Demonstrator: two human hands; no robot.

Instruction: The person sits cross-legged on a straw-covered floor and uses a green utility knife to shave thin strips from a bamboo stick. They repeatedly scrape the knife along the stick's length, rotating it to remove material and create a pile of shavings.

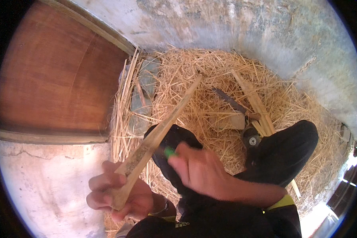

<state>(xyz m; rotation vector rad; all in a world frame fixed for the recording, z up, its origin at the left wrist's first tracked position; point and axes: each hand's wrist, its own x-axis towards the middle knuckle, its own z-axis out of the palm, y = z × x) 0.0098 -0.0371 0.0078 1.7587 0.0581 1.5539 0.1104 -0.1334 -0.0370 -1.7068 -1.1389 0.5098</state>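
My left hand (121, 192) is closed around the lower end of a long split bamboo piece (156, 137), which slants up and away to the right over my knee. The piece is pale, with a darker hollow side near my fingers. My right hand (200, 168) is closed on a green-handled knife (169, 152), held close against the bamboo's right side. Motion smears the hand and the knife, so the blade is hard to make out.
Shavings and straw-like strips (178, 65) cover the ground. Farther off lie another split bamboo length (254, 97), a dark stick (229, 100) and a block (237, 121) near my shoe (251, 139). Thin strips (121, 115) rest by a brown door (59, 75); walls close in.
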